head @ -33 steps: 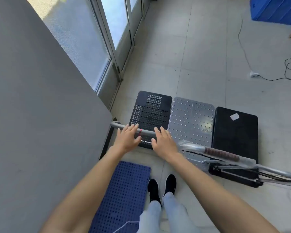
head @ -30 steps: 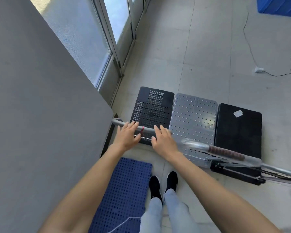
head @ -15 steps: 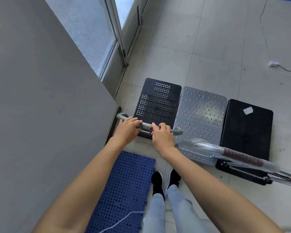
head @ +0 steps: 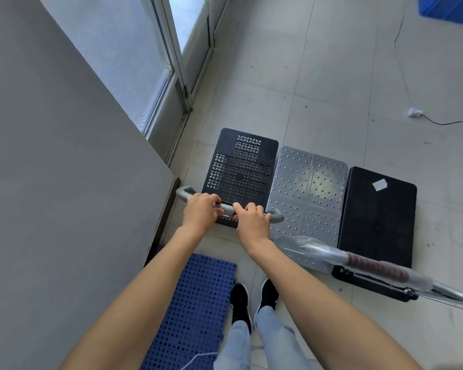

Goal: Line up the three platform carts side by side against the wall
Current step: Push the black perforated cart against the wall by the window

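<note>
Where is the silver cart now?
Head view, right of centre: the silver cart sits between the perforated black cart and the plain black cart.

Wrapped handle (head: 377,268) — right end off-frame

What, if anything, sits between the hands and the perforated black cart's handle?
Nothing visible. The left hand and right hand grip the grey handle of the perforated black cart, which sits beside the silver cart.

A bare storage or utility room: pale tiled floor (head: 332,76), aluminium-framed glass door (head: 189,30) upper left, blue crate (head: 452,8) upper right, platform carts (head: 308,188) at centre.
</note>
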